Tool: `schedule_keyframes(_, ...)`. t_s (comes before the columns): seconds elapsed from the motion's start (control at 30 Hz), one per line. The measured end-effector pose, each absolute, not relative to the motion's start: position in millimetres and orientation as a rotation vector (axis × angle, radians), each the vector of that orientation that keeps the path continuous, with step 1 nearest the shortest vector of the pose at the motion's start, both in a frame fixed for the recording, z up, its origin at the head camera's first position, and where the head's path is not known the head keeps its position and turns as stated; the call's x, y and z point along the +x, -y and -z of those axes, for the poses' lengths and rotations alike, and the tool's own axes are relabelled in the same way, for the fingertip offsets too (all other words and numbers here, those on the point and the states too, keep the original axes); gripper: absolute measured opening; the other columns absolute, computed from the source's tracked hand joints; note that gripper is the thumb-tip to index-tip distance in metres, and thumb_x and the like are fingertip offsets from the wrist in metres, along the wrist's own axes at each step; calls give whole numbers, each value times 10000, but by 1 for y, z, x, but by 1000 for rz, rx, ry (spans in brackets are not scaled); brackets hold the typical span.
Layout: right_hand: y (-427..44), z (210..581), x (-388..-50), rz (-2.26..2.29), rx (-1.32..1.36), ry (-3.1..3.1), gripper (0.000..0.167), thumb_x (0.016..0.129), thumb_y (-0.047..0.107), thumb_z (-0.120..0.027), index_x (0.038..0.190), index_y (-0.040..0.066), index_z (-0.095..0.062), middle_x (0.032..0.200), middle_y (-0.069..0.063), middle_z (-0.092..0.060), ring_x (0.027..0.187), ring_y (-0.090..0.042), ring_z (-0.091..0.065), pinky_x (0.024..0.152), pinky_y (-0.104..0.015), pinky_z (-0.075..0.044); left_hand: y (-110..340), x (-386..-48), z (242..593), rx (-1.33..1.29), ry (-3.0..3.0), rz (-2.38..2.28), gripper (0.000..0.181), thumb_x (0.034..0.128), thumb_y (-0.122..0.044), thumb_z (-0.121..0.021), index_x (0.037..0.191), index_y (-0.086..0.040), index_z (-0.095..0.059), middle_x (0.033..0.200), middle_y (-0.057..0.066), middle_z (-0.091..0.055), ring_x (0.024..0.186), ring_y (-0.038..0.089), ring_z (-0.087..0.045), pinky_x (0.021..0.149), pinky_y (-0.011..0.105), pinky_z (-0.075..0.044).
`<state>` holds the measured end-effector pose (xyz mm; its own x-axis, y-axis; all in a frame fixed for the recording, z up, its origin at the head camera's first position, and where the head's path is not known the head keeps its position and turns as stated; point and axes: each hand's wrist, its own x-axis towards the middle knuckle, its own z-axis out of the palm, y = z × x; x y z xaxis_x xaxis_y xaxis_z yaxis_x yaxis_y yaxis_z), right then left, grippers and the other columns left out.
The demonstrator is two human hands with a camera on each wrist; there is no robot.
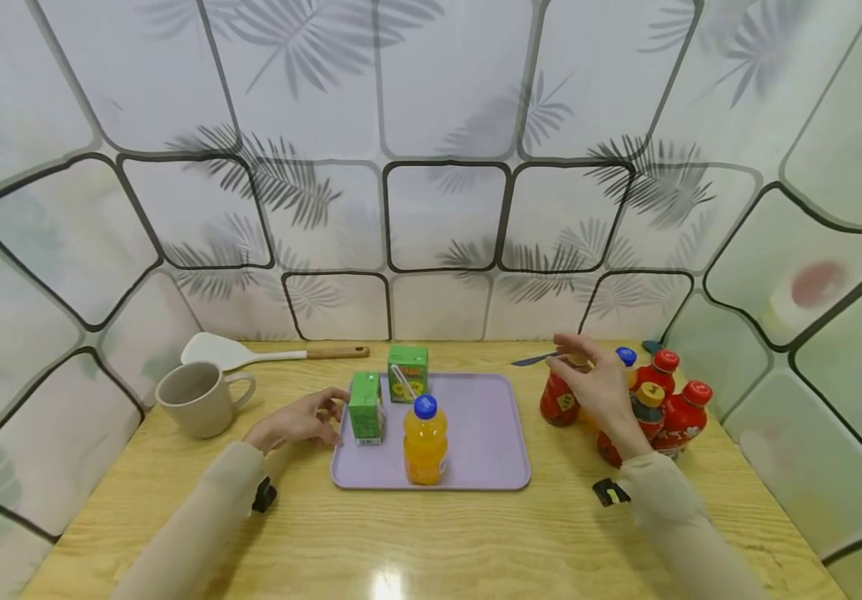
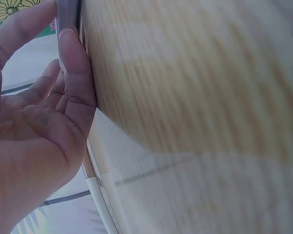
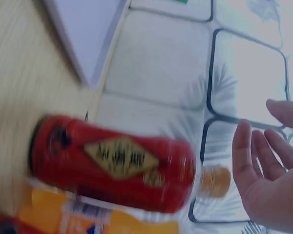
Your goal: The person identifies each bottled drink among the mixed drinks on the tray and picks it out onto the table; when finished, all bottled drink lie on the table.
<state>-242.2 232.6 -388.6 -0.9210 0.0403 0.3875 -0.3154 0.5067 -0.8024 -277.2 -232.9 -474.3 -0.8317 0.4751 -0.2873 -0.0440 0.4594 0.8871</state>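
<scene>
My left hand (image 1: 307, 419) is at the left edge of the lilac tray (image 1: 479, 425); in the left wrist view, its loosely bent fingers (image 2: 74, 53) are against the rim. Just beyond it, a green drink carton (image 1: 365, 408) stands on the tray beside a second green carton (image 1: 408, 371) with a straw. Toward the tray's front stands an orange juice bottle (image 1: 425, 446) with a blue cap. My right hand (image 1: 596, 379) hovers by the top of a red-labelled bottle (image 3: 117, 163), holding nothing. In the right wrist view, its fingers are apart from the yellow cap (image 3: 216, 181).
Several bottles stand close together at the right, including a red-capped bottle (image 1: 688, 417). A beige mug (image 1: 202, 402) is at the far left. Behind it lies a white spatula (image 1: 251, 353) with a wooden handle. A dark blue utensil (image 1: 532, 360) lies behind the red-labelled bottle.
</scene>
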Motion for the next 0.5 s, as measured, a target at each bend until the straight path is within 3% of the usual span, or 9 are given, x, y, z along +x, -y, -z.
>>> schedule_keyframes(0.17, -219, 392, -240, -1560, 352, 2416, 375, 901, 191, -714, 1232, 25, -652, 1095, -110, -695, 909, -63, -639, 719, -168, -532, 233, -278, 474, 364, -2206, -1363, 752, 771, 30, -735, 1418, -8, -355, 1110, 162, -492, 779, 173, -510, 644, 255, -483)
schedule_keyframes(0.33, -203, 392, -233, -1653, 403, 2491, 365, 913, 136, -692, 1239, -18, -637, 1163, -226, -663, 823, -97, -664, 702, -239, -562, 232, -278, 474, 359, -2204, -1365, 756, 769, 34, -737, 1419, -5, -354, 1106, 161, -492, 778, 172, -502, 635, 248, -476)
schedule_keyframes(0.5, -197, 416, -242, -1789, 450, 2526, 374, 908, 177, -701, 1243, 20, -643, 1220, -236, -635, 898, -80, -654, 737, -263, -570, 232, -278, 473, 356, -2208, -1354, 744, 776, 22, -736, 1415, -9, -357, 1110, 155, -488, 784, 175, -498, 633, 252, -472)
